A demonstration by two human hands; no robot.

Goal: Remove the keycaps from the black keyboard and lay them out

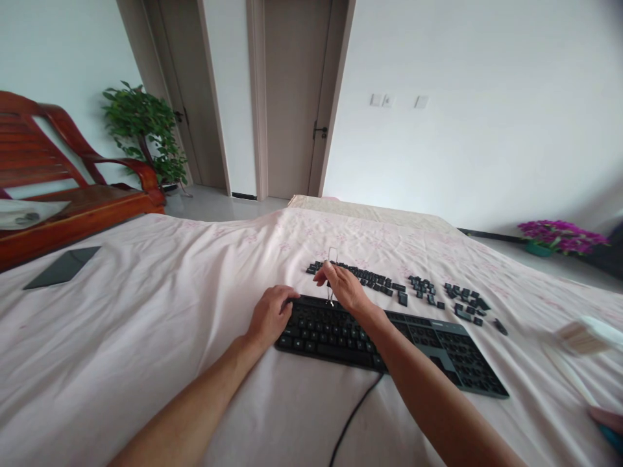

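Note:
A black keyboard [335,350] lies on the pink cloth; keycaps sit on much of its left part, while bare switch places show on the right blocks. My left hand [271,318] grips its upper left corner, thumb along the left side. Above the top row, my right hand [341,285] pinches a wire keycap puller [331,299], its looped end up and its wire tips down at the keys. Whether the tips hold a keycap is too small to tell. Loose black keycaps [374,277] are spread just behind the keyboard.
The keyboard's cable [353,418] runs toward me. A small dark piece [500,326] lies to the right, near a blurred white-handled brush [584,335]. A dark flat tablet-like object [63,267] rests far left. Beyond stand a wooden bench [87,188] and plants.

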